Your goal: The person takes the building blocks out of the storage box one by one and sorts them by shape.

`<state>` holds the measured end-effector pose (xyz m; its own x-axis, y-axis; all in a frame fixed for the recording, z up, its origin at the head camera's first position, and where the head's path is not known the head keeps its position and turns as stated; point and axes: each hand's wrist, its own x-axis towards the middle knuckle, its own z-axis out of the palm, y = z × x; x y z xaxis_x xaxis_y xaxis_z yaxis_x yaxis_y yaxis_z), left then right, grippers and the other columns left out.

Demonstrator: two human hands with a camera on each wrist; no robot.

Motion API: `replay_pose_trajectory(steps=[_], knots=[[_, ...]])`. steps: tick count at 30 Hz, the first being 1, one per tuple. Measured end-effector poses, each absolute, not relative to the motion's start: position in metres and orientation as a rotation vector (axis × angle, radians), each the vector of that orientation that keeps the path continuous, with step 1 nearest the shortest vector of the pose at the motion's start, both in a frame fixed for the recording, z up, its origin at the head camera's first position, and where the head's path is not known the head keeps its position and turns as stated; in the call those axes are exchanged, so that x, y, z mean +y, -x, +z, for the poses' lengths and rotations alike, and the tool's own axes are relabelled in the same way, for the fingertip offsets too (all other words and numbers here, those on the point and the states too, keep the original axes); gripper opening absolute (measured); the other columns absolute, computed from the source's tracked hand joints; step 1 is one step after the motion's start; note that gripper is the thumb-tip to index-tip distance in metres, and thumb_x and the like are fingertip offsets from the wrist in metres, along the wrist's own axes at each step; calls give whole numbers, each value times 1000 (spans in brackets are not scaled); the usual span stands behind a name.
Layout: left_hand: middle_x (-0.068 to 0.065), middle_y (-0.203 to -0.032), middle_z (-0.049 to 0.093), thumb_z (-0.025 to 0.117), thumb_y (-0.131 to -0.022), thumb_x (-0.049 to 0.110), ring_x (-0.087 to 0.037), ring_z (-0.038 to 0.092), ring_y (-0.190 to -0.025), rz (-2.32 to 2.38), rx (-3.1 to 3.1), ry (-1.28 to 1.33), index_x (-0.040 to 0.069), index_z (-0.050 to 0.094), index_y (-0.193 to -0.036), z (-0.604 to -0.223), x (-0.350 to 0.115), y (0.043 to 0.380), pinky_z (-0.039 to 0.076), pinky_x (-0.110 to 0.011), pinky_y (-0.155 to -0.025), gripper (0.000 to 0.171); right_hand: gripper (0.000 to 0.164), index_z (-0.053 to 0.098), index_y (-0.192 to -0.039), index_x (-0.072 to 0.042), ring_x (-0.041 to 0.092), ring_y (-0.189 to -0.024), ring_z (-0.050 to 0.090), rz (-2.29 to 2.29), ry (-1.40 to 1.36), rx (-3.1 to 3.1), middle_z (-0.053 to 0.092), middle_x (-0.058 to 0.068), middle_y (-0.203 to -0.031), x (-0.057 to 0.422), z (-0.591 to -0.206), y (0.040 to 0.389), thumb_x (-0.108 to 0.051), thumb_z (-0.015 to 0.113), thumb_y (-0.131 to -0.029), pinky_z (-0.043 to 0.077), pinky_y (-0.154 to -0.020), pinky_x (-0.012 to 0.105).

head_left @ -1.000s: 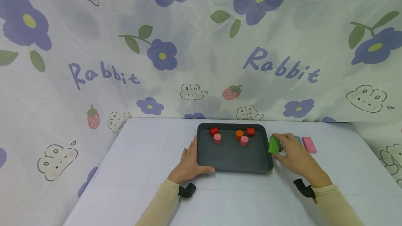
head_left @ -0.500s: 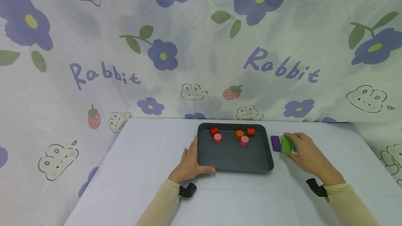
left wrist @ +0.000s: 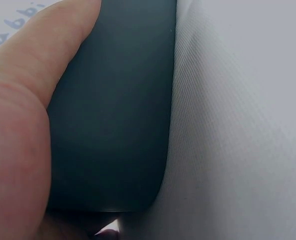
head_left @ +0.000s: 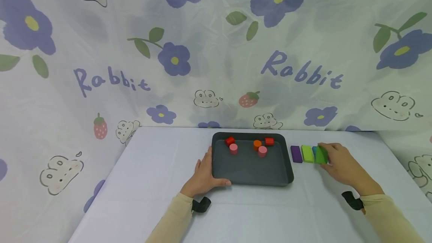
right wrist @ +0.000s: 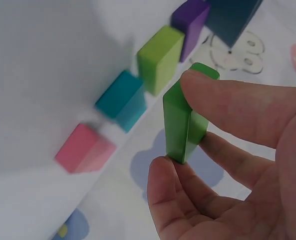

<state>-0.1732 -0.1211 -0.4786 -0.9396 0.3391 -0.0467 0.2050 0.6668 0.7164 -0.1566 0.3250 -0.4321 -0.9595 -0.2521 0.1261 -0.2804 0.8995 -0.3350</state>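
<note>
The green block (right wrist: pixel 177 120) is in my right hand (head_left: pixel 345 166), pinched between thumb and fingertips, right of the tray (head_left: pixel 249 171). In the right wrist view it shows apart from the row beside it: purple block (head_left: pixel 296 154), lime block (head_left: pixel 307 154), teal block (right wrist: pixel 120 100) and pink block (right wrist: pixel 85 150).

Risk one: the grip is at the fingertips only, on smooth-looking faces; uneven pressure could let the block twist or drop. Risk two: the teal block lies close by, partly behind my green block in the head view; a low or sideways movement could knock it out of line. Risk three: in the head view my right hand hides the pink block, so a knuckle could nudge it unnoticed.

My left hand (head_left: pixel 204 177) is unclenched, fingers extended along the tray's left side, thumb along the near edge. A careless push there could shift the tray and roll the cylinders (head_left: pixel 233 149) inside.

Writing: "Rabbit" reads twice in purple script on the backdrop (head_left: pixel 216 63) behind the table (head_left: pixel 162 160). I find no brand or label on blocks, cylinders or tray.
</note>
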Motion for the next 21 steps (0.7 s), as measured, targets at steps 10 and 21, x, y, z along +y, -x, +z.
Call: replay_pose_trajectory(steps=[10, 21], knots=[[-17, -167, 11, 88, -72, 51, -34, 11, -153, 1142, 2701, -441, 2, -3, -160, -479, -122, 174, -2, -59, -121, 136, 63, 49, -131, 16, 62, -108, 49, 509, -396, -3021, 47, 46, -120, 347, -433, 162, 3, 79, -78, 48, -86, 68], [-17, -167, 12, 88, -72, 52, -34, 12, -153, 1146, 2704, -451, 3, -3, -160, -481, -122, 175, -2, -60, -120, 137, 62, 50, -129, 18, 63, -109, 48, 497, -372, -3046, 47, 47, -120, 365, -433, 166, 7, 80, -75, 45, -89, 71]])
